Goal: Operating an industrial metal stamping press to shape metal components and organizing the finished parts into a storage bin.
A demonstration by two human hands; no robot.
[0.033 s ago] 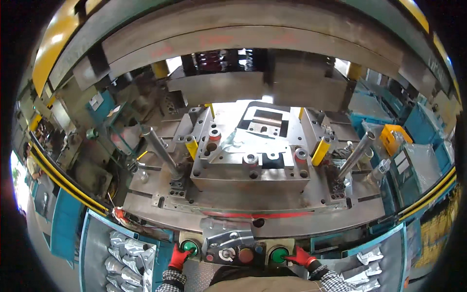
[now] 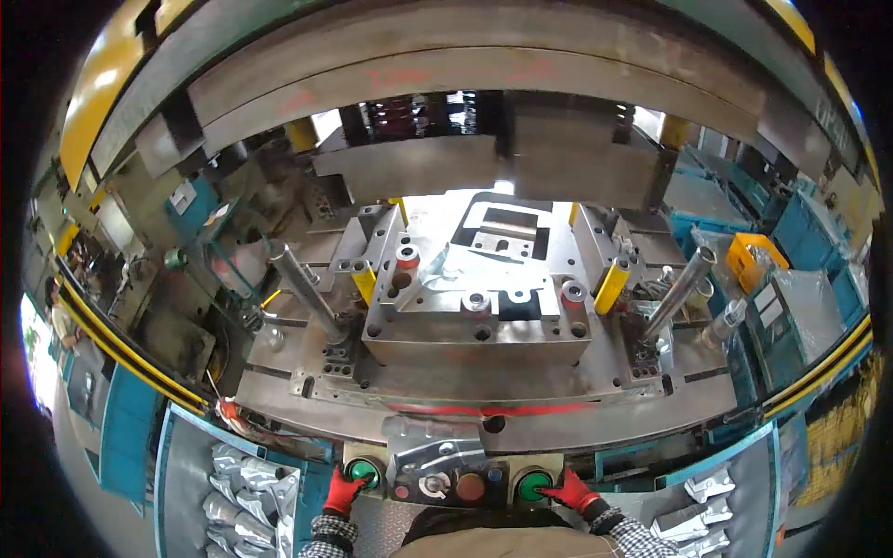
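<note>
My left hand (image 2: 342, 491), in a red glove, reaches to the left green push button (image 2: 363, 472) with its thumb on it and the other fingers apart. On the other side my right hand (image 2: 575, 490), also red-gloved, touches the right green push button (image 2: 535, 485) with its fingers spread. Between them is a control panel with a red button (image 2: 470, 486) and a selector switch (image 2: 434, 484). A bent grey metal part (image 2: 435, 451) lies along the panel's back. Beyond stands the lower die (image 2: 479, 353), with a shiny sheet-metal piece (image 2: 498, 276) on top.
The press's upper die block (image 2: 409, 167) hangs above the lower die. Steel guide posts (image 2: 307, 293) and yellow posts (image 2: 611, 286) rise around it. Bins of formed metal parts flank me, a left bin (image 2: 163, 465) and a right bin (image 2: 768, 474). A yellow crate (image 2: 750, 265) sits far right.
</note>
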